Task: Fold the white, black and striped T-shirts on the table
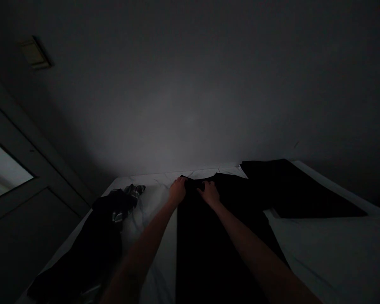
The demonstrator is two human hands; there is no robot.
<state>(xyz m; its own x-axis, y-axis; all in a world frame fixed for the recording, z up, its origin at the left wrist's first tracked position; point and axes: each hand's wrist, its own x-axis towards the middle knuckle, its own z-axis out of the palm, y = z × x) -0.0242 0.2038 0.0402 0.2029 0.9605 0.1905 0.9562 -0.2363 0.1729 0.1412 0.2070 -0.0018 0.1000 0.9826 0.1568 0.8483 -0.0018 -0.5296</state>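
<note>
The black garment (pixel 202 249) lies spread on the white worktop (pixel 329 249), right in front of the person. Left hand (pixel 177 191) and right hand (pixel 210 193) rest at its top edge, fingers bent; in this gloom I can't tell whether they pinch the fabric. Dark clothes (pixel 104 223) lie heaped left, another black cloth (pixel 297 192) flat right.

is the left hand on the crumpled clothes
No, the left hand is on the far edge of the black garment; the crumpled clothes lie further left.
</note>
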